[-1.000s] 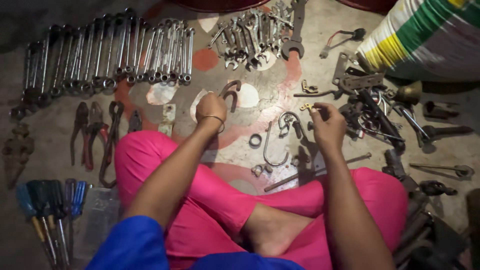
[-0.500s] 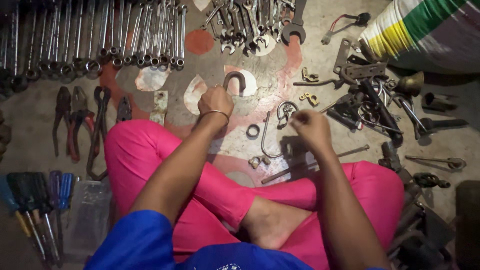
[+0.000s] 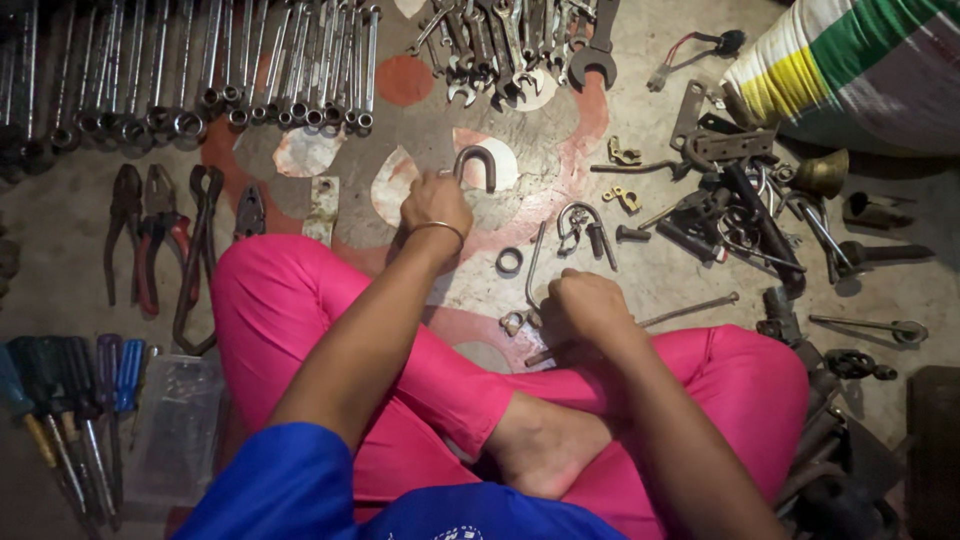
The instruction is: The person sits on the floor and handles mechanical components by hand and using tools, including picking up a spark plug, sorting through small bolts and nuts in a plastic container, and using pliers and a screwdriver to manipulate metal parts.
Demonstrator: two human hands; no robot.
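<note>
Left hand [image 3: 436, 205] grips U-bolt [image 3: 476, 164]; right hand [image 3: 585, 305] apart.

U-bolt [image 3: 478, 162]: dull grey metal, smooth, held by the left hand [image 3: 436, 203]
Bangle [image 3: 440, 227]: thin, shiny metal
Rod [image 3: 690, 309]: matt steel, slightly rusty, running from under the right hand [image 3: 585, 305]
Spanners [image 3: 200, 70]: bright polished metal, glossy
Pliers [image 3: 150, 240]: dark metal, red plastic grips
Screwdrivers [image 3: 70, 400]: glossy blue and dark plastic handles, steel shafts
Box [image 3: 175, 430]: clear plastic, scuffed
Trousers [image 3: 330, 310]: smooth pink cloth, faint sheen
Floor [image 3: 60, 260]: rough concrete, worn paint patches
Sack [image 3: 860, 60]: woven plastic, striped
Bell [image 3: 822, 172]: dull brass
</note>
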